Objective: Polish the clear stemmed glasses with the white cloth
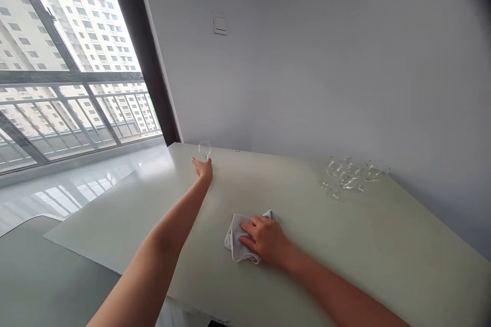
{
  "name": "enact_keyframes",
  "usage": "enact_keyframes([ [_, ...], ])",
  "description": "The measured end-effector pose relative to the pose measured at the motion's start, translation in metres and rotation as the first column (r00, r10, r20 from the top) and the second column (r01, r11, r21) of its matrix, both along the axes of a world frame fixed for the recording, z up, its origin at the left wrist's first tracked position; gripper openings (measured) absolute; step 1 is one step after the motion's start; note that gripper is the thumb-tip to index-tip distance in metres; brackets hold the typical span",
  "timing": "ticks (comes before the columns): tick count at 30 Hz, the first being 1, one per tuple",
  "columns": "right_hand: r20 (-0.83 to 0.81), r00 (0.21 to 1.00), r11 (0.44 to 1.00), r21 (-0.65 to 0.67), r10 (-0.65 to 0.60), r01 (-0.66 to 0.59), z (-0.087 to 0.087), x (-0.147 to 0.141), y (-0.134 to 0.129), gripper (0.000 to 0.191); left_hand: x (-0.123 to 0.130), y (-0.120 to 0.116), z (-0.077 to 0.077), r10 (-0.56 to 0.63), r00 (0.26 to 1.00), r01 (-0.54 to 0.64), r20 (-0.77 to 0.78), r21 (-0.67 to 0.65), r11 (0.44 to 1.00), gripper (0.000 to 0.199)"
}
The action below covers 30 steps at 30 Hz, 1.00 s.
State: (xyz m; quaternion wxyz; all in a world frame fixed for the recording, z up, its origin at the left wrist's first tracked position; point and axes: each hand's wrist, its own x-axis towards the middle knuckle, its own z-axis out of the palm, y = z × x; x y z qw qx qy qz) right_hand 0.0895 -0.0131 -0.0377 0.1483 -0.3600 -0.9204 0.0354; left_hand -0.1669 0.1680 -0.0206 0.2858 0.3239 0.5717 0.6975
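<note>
At the far edge of the table, a stemmed glass [204, 148] stands upright. My left hand [202, 167] is stretched out right at its stem, with thumb and fingers spread apart; whether they touch the stem is hard to make out. Nearer to me, a folded pale grey-white cloth [237, 237] lies on the tabletop. On top of that cloth rests my right hand [266, 239], its fingers curved and pressing into the fabric. Part of the cloth is hidden under the palm.
Several clear glasses [349, 173] lie close together on the right side of the pale table [307, 265], near the wall. A chair back [42, 265] stands at the left edge. Behind are a wall switch [220, 24] and a large window [72, 61].
</note>
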Motion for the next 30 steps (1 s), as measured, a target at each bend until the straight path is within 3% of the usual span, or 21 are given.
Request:
enact_keyframes([
  [3, 0.003, 1.000, 1.000, -0.003, 0.000, 0.000, 0.000, 0.000, 0.001, 0.031, -0.011, 0.014, -0.002, 0.074, 0.995, -0.078, -0.066, -0.070, 0.994, 0.085],
  [5, 0.019, 1.000, 1.000, 0.027, -0.010, 0.009, 0.000, 0.000, 0.000, 0.024, -0.013, 0.020, -0.005, 0.062, 0.992, -0.073, -0.108, -0.097, 0.993, 0.082],
  [9, 0.053, 0.999, 0.990, 0.139, -0.007, -0.001, -0.005, -0.002, -0.005, 0.015, -0.006, 0.020, -0.010, 0.013, 0.981, -0.035, -0.193, -0.113, 0.993, 0.057],
  [11, -0.006, 1.000, 0.990, 0.141, 0.029, -0.028, -0.007, -0.002, -0.006, 0.019, 0.004, 0.013, -0.010, -0.018, 0.971, -0.008, -0.240, -0.106, 0.994, 0.043],
  [13, -0.195, 0.980, 0.999, 0.050, 0.032, -0.022, -0.007, -0.001, -0.002, 0.019, 0.020, 0.000, -0.008, -0.062, 0.954, 0.039, -0.293, -0.084, 0.996, 0.038],
  [15, -0.487, 0.869, 0.986, -0.165, -0.089, 0.009, -0.003, 0.003, 0.008, 0.017, 0.040, -0.018, -0.005, -0.119, 0.930, 0.106, -0.347, -0.055, 0.993, 0.037],
  [17, -0.731, 0.602, 0.906, -0.422, -0.322, -0.027, 0.005, 0.010, 0.023, 0.015, 0.061, -0.038, -0.001, -0.176, 0.905, 0.179, -0.387, -0.029, 0.983, 0.038],
  [20, -0.805, 0.131, 0.769, -0.591, -0.578, -0.241, 0.019, 0.027, 0.049, 0.010, 0.090, -0.069, 0.006, -0.218, 0.851, 0.251, -0.477, 0.007, 0.968, 0.040],
  [22, -0.775, -0.053, 0.737, -0.574, -0.629, -0.358, 0.028, 0.039, 0.061, 0.011, 0.105, -0.087, 0.009, -0.201, 0.778, 0.269, -0.595, 0.026, 0.963, 0.043],
  [24, -0.748, -0.147, 0.728, -0.548, -0.647, -0.412, 0.038, 0.048, 0.067, 0.013, 0.117, -0.102, 0.010, -0.168, 0.681, 0.269, -0.713, 0.030, 0.963, 0.047],
  [26, -0.737, -0.188, 0.732, -0.538, -0.649, -0.418, 0.047, 0.053, 0.066, 0.013, 0.125, -0.113, 0.006, -0.131, 0.605, 0.248, -0.786, 0.030, 0.968, 0.049],
  [28, -0.740, -0.186, 0.738, -0.546, -0.647, -0.397, 0.055, 0.051, 0.058, 0.013, 0.130, -0.121, -0.001, -0.078, 0.557, 0.204, -0.827, 0.046, 0.978, 0.049],
  [30, -0.762, -0.135, 0.748, -0.558, -0.633, -0.359, 0.060, 0.044, 0.047, 0.012, 0.133, -0.127, -0.010, -0.033, 0.521, 0.168, -0.853, 0.065, 0.984, 0.050],
])
